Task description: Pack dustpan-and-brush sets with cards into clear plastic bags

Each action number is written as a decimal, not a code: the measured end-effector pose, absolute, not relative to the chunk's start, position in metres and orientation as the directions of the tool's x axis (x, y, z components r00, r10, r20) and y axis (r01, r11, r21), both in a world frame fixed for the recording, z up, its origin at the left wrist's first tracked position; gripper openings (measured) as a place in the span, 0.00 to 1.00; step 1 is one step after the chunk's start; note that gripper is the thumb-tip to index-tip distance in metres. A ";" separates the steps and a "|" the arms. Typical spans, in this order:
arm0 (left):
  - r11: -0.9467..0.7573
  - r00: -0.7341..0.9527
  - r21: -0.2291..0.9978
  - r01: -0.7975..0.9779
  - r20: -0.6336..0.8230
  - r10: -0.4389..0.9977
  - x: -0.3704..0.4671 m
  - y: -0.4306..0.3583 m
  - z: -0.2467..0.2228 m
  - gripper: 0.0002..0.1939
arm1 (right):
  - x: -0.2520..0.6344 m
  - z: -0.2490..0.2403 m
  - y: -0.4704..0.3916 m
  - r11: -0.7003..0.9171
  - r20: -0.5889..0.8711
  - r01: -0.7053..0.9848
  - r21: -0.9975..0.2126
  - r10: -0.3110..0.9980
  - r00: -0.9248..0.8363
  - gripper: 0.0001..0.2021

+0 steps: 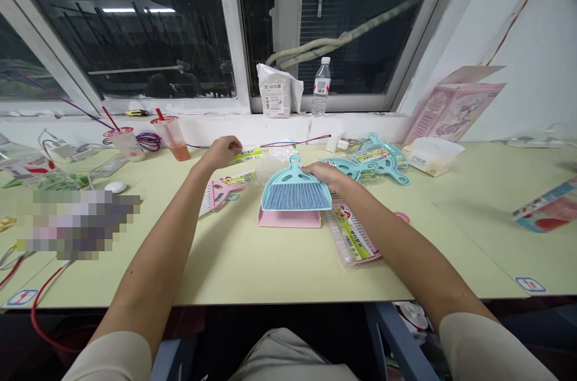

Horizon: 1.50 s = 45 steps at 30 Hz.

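My right hand (323, 174) grips the right side of a light-blue dustpan, near its handle, with a grey-blue bristled brush (295, 196) nested in it. A pink dustpan (289, 219) shows under the blue set's lower edge. My left hand (223, 151) reaches to the back left, fingers curled at the end of a yellow-green label card (247, 155); its fingertips are partly hidden. Below that hand lies a pink brush (219, 195) with white bristles, beside another label card (238, 178). Clear plastic wrapping (273, 163) lies between my hands.
A wrapped pink set (354, 234) lies by my right forearm. Several blue sets (383, 158) are piled behind my right hand. Two drink cups (172, 137) stand at the back left. A tissue pack (433, 155) and pink box (455, 107) are right; a water bottle (321, 88) stands on the sill.
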<state>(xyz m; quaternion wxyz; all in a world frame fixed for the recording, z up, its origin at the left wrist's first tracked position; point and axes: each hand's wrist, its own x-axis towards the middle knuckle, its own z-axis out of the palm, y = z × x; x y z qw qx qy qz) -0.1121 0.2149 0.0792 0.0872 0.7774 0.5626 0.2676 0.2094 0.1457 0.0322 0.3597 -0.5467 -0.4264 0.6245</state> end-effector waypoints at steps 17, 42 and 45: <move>-0.589 0.594 0.489 0.643 0.166 0.787 0.016 0.120 0.066 0.04 | 0.204 0.025 0.146 -0.358 -0.348 -0.065 -0.932 0.930 -0.120 0.07; -0.675 0.687 0.265 0.688 0.061 0.724 -0.008 0.112 0.093 0.13 | 0.207 0.025 0.149 -0.407 -0.394 -0.076 -0.910 0.908 -0.140 0.07; -0.745 0.759 0.238 0.623 0.048 0.650 -0.005 0.116 0.084 0.14 | 0.206 0.027 0.147 -0.406 -0.393 -0.083 -0.910 0.910 -0.131 0.05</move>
